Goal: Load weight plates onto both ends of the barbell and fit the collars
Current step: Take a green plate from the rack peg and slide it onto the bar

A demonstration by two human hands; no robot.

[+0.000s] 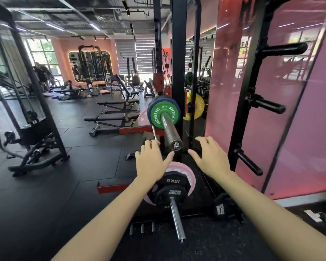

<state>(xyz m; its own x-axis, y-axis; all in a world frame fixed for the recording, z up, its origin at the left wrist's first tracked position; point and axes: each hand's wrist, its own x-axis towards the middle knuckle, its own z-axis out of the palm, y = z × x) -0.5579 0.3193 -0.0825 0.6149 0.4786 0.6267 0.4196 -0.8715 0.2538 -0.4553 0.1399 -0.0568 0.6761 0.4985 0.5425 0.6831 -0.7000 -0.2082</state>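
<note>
Both hands up and empty, left hand (151, 162) and right hand (211, 157) with fingers spread apart, barbell (170, 129) end poking straight between them, green plate (163, 114) farther up, left hand a bit nearer

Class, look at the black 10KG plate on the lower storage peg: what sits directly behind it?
Behind the black 10KG plate sits a pink plate on the same storage peg. Only its upper rim and a lower-left edge show; its markings and middle are covered.
</note>
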